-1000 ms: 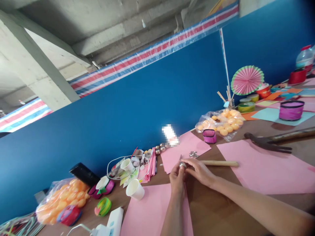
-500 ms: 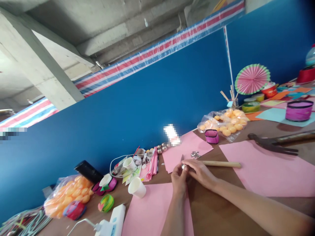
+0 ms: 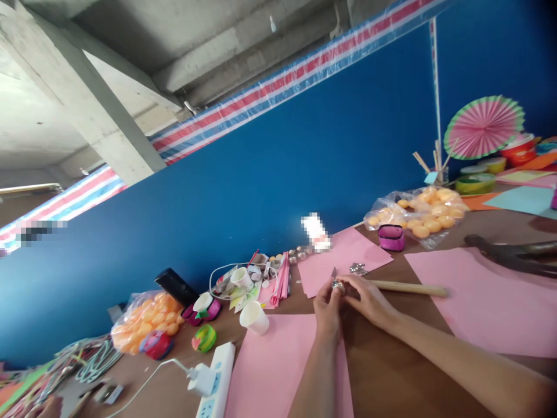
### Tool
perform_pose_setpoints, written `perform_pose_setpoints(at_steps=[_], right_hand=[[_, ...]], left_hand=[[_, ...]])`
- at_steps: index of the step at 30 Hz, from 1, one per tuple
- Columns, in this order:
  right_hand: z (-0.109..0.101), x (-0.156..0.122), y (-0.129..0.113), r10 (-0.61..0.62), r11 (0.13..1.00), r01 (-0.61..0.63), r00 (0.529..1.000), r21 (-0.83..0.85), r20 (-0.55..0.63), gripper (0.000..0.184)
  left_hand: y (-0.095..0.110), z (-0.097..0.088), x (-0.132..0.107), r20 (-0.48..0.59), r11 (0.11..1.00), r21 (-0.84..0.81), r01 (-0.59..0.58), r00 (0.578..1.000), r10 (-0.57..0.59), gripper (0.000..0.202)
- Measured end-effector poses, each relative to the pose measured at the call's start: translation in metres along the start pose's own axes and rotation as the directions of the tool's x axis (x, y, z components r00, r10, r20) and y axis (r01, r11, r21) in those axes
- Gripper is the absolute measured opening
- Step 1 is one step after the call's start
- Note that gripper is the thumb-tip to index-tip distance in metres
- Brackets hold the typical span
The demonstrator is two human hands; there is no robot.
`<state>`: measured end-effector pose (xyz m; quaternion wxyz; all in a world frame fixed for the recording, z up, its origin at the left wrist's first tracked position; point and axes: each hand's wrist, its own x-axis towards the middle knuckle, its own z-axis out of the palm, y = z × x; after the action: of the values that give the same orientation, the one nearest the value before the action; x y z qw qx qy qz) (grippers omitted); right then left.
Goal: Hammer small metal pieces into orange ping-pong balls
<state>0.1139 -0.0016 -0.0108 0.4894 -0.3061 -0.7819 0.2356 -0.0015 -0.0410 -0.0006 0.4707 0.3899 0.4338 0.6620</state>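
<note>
Above the brown table, my left hand (image 3: 327,307) is closed on a small shiny silver ball (image 3: 337,285), pinched between thumb and fingers. My right hand (image 3: 369,299) meets it from the right, its fingertips closed at the same ball; part of the ball is hidden by fingers. A pointed dark tip (image 3: 333,271) shows just beyond the hands. Under and beyond my right hand lies a pale wooden stick (image 3: 413,288). Several small silver metal bits (image 3: 358,268) lie in a pile on a pink sheet (image 3: 348,247) behind the hands.
Left are a paper cup (image 3: 254,317), a power strip (image 3: 221,363) and a bag of orange balls (image 3: 150,319). Right are a hammer (image 3: 500,249), a pink sheet (image 3: 483,307) and another ball bag (image 3: 430,215). Another person's hand (image 3: 47,408) shows bottom left.
The view has swung left, so everything sits farther right and another person's hand shows at bottom left. Both my hands stay together at the silver ball, which is now more visible.
</note>
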Motion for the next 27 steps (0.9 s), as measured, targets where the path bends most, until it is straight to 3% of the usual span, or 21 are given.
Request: perform_pose_setpoints(at_steps=[3,6,18,27], right_hand=[[-0.0015,0.0004,0.0003,0.005,0.999,-0.005,1.0,0.034,0.008,0.034],[-0.0034,0.0009,-0.0018,0.002,0.999,-0.003,1.0,0.039,0.013,0.033],[0.001,-0.0002,-0.004,-0.026,1.0,0.026,0.999,0.006,-0.033,0.048],[-0.0036,-0.0001,-0.0051,0.002,0.999,-0.001,1.0,0.044,-0.009,0.036]], left_hand=[[-0.0028,-0.0012,0.0009,0.065,0.997,-0.082,-0.01,0.998,0.015,0.035],[-0.0042,-0.0018,0.0013,0.064,0.992,-0.124,-0.008,0.998,0.016,0.031],[-0.0005,-0.0002,-0.0003,0.056,0.991,-0.129,0.042,0.998,-0.035,0.048],[-0.0017,-0.0015,-0.0004,0.098,0.989,-0.143,0.028,0.995,-0.014,0.037]])
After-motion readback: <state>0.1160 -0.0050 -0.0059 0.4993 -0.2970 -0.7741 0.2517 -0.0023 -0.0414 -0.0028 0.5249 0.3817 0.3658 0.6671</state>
